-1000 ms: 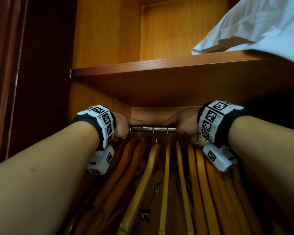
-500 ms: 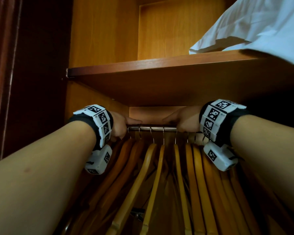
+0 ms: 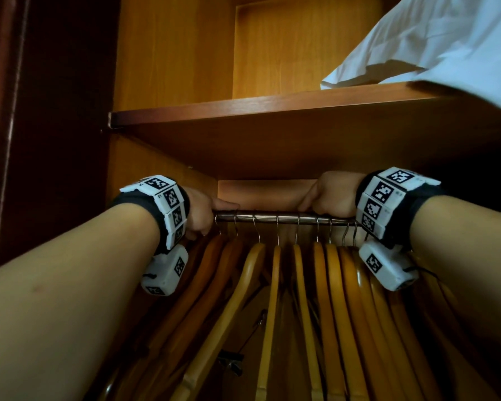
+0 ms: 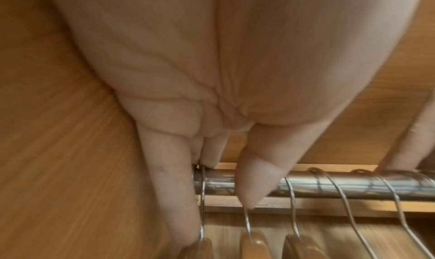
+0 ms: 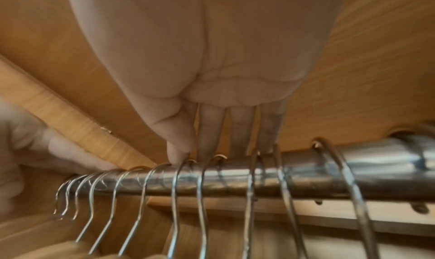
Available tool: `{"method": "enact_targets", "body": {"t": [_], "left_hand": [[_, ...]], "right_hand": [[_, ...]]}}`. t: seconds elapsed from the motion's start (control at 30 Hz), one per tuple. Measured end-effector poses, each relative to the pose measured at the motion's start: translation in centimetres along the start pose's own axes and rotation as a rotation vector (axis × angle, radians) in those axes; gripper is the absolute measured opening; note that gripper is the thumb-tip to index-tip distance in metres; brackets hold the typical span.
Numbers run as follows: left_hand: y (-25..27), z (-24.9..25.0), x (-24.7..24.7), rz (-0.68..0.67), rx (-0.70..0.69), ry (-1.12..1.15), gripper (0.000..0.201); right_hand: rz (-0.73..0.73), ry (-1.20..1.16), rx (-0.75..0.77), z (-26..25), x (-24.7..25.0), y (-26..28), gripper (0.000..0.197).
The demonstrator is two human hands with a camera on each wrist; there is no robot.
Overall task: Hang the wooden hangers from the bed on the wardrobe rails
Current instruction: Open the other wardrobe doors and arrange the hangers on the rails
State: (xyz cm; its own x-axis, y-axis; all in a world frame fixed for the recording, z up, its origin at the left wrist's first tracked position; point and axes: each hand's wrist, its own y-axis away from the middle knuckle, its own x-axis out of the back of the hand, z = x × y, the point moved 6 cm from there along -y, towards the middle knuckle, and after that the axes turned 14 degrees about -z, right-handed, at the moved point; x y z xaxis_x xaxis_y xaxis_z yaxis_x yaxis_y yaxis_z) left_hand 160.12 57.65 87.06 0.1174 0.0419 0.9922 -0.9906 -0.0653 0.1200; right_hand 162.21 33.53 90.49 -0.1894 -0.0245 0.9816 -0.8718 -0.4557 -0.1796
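Left hand (image 3: 200, 211): fingers straight, touching the rail (image 3: 284, 217) and leftmost hooks.
Right hand (image 3: 334, 195): fingers extended, resting on the rail among hooks.
Hangers (image 3: 275, 299): hooked on the rail, between and below both hands.
Shelf (image 3: 243, 107): above hands.

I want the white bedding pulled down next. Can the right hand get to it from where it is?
Probably yes. The right hand rests on the rail; the shelf lies between, but its front is open beside the bedding.
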Motion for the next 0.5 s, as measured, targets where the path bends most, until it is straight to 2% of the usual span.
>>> {"method": "enact_targets", "body": {"t": [0.23,0.5], "left_hand": [[-0.3,-0.1,0.0,-0.005,0.001,0.003,0.091],[-0.5,-0.2,0.0,0.001,0.009,0.008,0.09]], "right_hand": [[-0.057,0.031,-0.004,-0.3,-0.1,0.3,0.044],[-0.051,-0.064,-0.03,2.1,-0.6,0.1,0.029]]}}
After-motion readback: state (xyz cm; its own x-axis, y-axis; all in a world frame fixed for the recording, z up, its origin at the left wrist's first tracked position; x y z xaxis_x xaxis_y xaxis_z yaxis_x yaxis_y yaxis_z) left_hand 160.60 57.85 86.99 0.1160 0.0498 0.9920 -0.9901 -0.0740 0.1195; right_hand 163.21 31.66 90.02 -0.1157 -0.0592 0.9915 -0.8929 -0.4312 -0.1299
